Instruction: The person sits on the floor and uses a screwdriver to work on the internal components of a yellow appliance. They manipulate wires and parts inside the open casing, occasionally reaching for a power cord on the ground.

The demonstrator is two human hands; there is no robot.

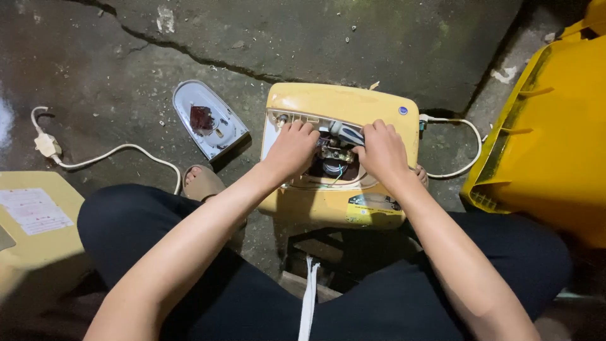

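Two hands (292, 148) (380, 150), one yellow appliance (341, 104), one cover (208, 119)

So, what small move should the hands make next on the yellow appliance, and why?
Probably keep the left hand steadying the yellow appliance and seat the tool's tip on a fastener before turning. The right hand grips a blue-handled tool in the open cavity, where wires lie close; the tip itself is hidden.

The parts inside the yellow appliance (341, 113) opening are largely covered by both hands (291, 148); the tool (347, 132) tip cannot be made out. Right of the appliance, the yellow bin (549, 139) is cut off.
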